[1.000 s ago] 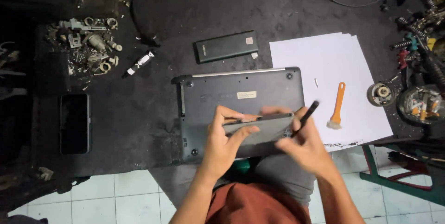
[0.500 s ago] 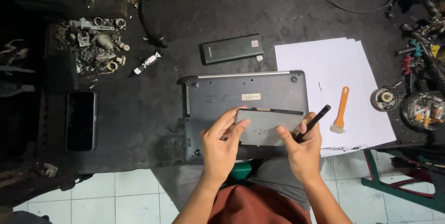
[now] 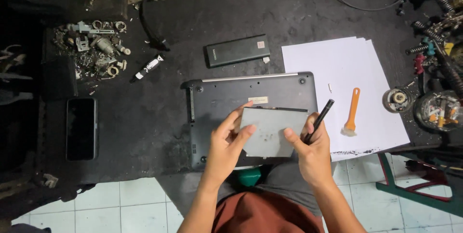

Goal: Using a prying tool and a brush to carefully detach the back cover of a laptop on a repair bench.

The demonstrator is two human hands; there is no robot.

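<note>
Over the near edge of the upturned laptop, held up flat between both hands: a thin grey rectangular panel, lifted clear of the dark underside and tilted slightly toward the camera. Left hand closed on the panel's left edge, thumb across the face and fingers curled behind. Right hand pinching the right edge with thumb on top, and at the same time clamping a slim black pen-like tool against the palm, tip pointing up and away. Probably light and fairly stiff, this panel, but thin enough to flex or crack if twisted; smooth face likely slippery, so best taken by the two opposite edges as now, not by a corner or the middle. Beneath it, laptop lying base up on a dark worn table, screw holes showing at the corners. Just beyond the laptop, a black oblong pack. To the right, white paper sheets bearing an orange-handled pry tool. Further right, small round containers of bits and a clutter of tools. To the left, well apart, a dark phone lying face up, and above it a heap of metal parts. Below the table edge, pale floor tiles.
</note>
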